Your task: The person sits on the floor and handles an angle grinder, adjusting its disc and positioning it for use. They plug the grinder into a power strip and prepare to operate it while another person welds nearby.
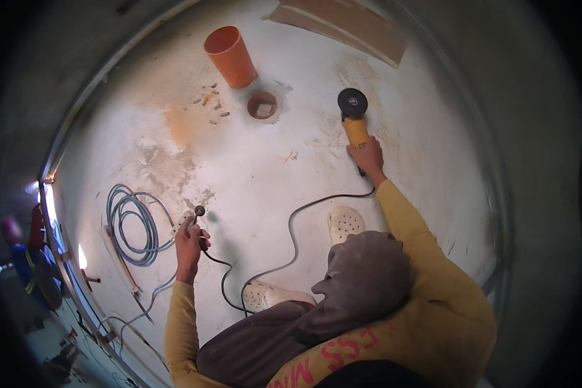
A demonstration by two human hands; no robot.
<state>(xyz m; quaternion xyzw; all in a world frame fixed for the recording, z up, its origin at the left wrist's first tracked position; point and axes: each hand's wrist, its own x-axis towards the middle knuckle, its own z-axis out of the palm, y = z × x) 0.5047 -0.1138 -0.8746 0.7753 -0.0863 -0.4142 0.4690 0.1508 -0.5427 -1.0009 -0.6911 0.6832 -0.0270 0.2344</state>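
My right hand [367,159] grips the rear body of a yellow and black angle grinder [355,131], whose dark disc [352,102] points away from me. From the grinder's end a black power cord [293,223] curves over the floor to my left side. In my left hand [191,244] I pinch a black plug [200,211] in raised fingers. Close behind those fingers is a pale socket piece [180,224], partly covered; whether my hand touches it I cannot tell. Blue-grey extension cable [150,236] lies coiled beside that hand.
Farther off, an orange pipe piece [237,64] stands by a round floor hole [262,105]. Small debris [212,100] is scattered left of it. A brown board [343,29] lies at the far right. A thin wooden strip [119,258] lies left of the coil, near a doorway [52,213].
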